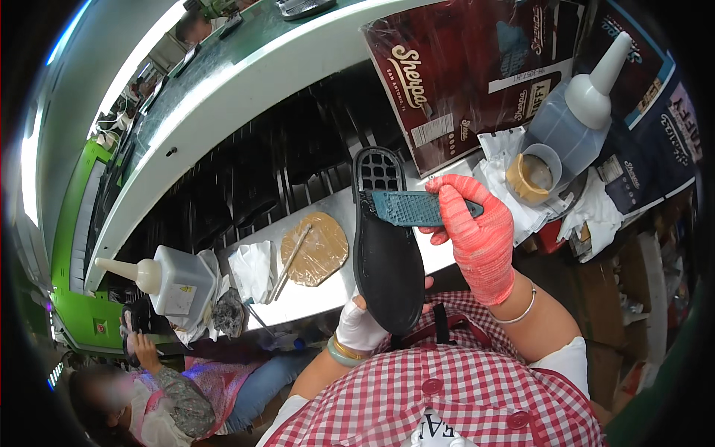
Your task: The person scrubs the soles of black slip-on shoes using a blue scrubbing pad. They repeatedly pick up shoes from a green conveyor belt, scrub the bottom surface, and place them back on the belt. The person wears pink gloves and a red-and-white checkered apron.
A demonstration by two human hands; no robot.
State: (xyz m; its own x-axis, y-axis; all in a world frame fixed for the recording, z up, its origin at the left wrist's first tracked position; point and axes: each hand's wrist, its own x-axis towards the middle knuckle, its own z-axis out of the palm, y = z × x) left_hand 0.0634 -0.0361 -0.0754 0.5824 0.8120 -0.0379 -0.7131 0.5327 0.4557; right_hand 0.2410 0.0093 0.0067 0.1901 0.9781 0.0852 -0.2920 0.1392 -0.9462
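Observation:
A black shoe sole (387,279) stands lengthwise before me, its heel end with a grid of hollows pointing away. My left hand (360,328), in a white glove with bare fingertips, holds it by the lower left edge. My right hand (479,242), in a coral knit glove, is closed around the handle of a flat teal brush (411,208). The brush lies across the sole just below the heel grid; whether its bristles touch cannot be made out. Left of the sole, a thin stick (293,262) rests on a round brown pad (319,257) wrapped in clear film.
A squeeze bottle (179,281) lies at left beside white cloth (253,270). At right, a large squeeze bottle (570,123) and a small cup (533,177) stand by dark red boxes (454,82). Behind runs a conveyor (246,182) carrying dark pieces. A co-worker (179,395) sits at lower left.

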